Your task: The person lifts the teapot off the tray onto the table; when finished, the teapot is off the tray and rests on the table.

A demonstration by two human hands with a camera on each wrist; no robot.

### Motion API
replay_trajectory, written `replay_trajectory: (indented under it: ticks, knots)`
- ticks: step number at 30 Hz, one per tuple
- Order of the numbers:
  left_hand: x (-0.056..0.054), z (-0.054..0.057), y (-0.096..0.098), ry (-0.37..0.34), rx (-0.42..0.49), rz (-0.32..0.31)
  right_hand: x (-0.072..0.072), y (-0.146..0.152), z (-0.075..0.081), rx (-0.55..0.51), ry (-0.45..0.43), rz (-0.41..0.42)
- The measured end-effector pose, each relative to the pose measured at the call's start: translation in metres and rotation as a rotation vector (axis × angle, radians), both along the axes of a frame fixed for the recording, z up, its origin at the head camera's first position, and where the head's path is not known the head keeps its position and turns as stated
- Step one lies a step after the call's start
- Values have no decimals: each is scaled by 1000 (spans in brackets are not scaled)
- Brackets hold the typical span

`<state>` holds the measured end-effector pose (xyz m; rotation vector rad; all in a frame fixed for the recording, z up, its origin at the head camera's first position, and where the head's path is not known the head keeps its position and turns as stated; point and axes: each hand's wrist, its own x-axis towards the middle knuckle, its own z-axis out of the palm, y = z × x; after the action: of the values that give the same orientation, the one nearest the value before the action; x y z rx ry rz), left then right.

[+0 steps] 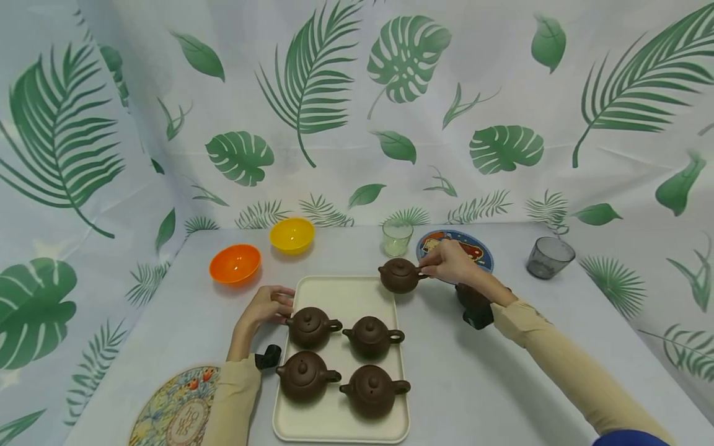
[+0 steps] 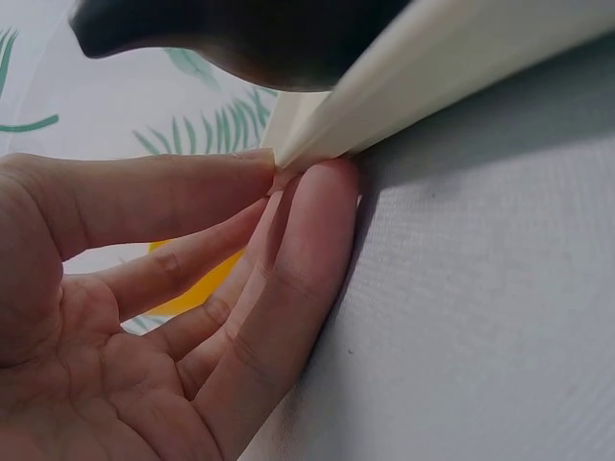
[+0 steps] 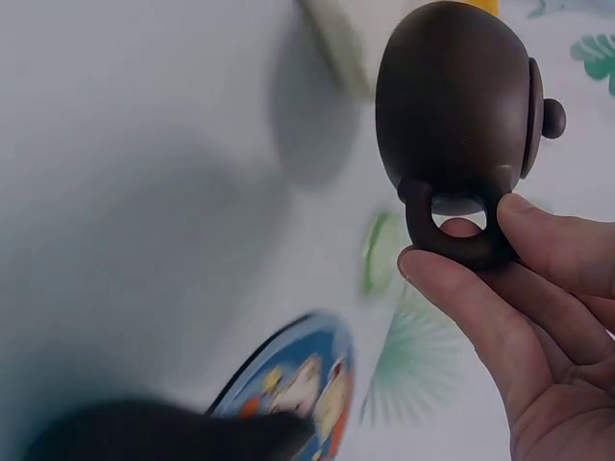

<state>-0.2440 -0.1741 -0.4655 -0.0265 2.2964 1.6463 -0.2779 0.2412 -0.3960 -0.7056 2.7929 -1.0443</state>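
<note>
My right hand [image 1: 453,263] pinches the loop handle of a dark brown teapot [image 1: 399,276] between thumb and fingers. That teapot hangs above the surface over the far right corner of a cream tray [image 1: 340,427], as its shadow in the right wrist view shows. My left hand [image 1: 268,305] pinches the tray's left rim [image 2: 317,125] between thumb and index finger. Several similar teapots stand on the tray in two rows, one of them [image 1: 310,327] close beside my left fingers. Another teapot [image 1: 471,296] is on the table, partly hidden under my right wrist.
An orange bowl [image 1: 235,264] and a yellow bowl [image 1: 292,235] stand at the back left. Behind the tray is a clear glass [image 1: 397,238], with a blue patterned plate [image 1: 482,248] beside it. A grey glass [image 1: 550,257] stands far right; a floral round mat [image 1: 167,409] lies front left.
</note>
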Motion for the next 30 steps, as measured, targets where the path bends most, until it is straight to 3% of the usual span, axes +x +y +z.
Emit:
replay_trajectory:
  ticks: [9,25,30]
  knots:
    - [2,0,1,-8,-8,23,7,25,-12,9,13,-19]
    - [3,1,1,1,7,11,6,30,-21,34,-32,-52]
    - [1,0,1,-2,-2,13,10,24,-15,75,72,-75]
